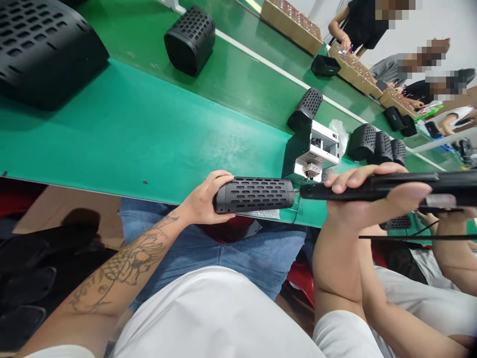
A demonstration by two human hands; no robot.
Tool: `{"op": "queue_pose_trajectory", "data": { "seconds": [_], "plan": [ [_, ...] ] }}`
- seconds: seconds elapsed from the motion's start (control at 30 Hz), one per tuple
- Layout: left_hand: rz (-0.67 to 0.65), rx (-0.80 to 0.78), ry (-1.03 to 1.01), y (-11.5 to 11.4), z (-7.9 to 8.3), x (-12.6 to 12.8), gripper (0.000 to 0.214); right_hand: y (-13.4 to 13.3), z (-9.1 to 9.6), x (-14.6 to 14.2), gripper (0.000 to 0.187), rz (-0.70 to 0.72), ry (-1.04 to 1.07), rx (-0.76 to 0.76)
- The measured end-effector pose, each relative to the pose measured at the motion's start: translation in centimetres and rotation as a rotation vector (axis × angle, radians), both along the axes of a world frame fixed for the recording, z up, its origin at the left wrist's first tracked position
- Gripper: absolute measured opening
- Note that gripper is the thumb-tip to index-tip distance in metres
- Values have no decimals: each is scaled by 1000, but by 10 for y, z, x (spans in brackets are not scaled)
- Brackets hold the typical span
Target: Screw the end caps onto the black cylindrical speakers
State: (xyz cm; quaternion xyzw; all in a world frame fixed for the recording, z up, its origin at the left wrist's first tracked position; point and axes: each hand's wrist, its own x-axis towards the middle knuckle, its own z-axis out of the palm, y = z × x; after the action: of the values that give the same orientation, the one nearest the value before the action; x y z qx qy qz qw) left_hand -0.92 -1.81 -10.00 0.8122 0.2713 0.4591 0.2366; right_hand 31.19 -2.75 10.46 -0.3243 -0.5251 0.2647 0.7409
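Note:
My left hand (205, 200) is closed around one end of a black perforated speaker housing (259, 195), which lies on its side at the table's near edge. In my right hand (359, 206) is a black electric screwdriver (398, 185), held level with its thumb along the underside. The screwdriver's thin bit points left and meets the right end of the housing; whether it sits in a screw cannot be made out. Just beyond the bit stands a small black and silver machine, apparently a screw feeder (311, 151). A dark cable hangs below the bit.
The green table (149, 134) carries more black housings: a large one (44, 54) at far left, another (190, 40) at the back, and several at right (363, 141). A clear plastic bag (338, 134) lies behind the machine. Across the line, people work beside cardboard trays (292, 25). A co-worker's arm (452, 248) is at right.

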Motion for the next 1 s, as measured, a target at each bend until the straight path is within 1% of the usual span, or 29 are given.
{"op": "queue_pose_trajectory", "data": {
  "seconds": [0.1,0.17,0.2,0.27,0.33,0.43,0.53,0.67,0.8,1.0],
  "plan": [
    [0,-10,-5,-1,-1,1,115,-31,12,-42,44,305,-56,-43],
    [1,-6,-16,-1,-1,1,113,-44,11,-68,45,440,-88,-81],
    [2,-1,-24,-1,-2,2,113,-46,8,-80,46,475,-102,-99],
    [3,10,-38,-1,-3,3,114,-45,-2,-99,49,493,-131,-120],
    [1,16,-43,-2,-4,4,116,-38,-15,-112,52,492,-156,-125],
    [3,11,-45,-2,-7,5,119,-24,-33,-122,54,513,-141,-112],
    [17,4,-39,-3,-8,6,117,-17,-46,-125,56,546,-153,-142],
    [34,-2,-20,-3,-7,8,116,-19,-51,-128,58,532,-211,-186],
    [57,27,-5,-5,-6,9,112,-22,-54,-128,53,548,-231,-160],
    [78,31,8,-4,-5,11,106,-16,-67,-122,63,572,-326,-209]
  ]
}}
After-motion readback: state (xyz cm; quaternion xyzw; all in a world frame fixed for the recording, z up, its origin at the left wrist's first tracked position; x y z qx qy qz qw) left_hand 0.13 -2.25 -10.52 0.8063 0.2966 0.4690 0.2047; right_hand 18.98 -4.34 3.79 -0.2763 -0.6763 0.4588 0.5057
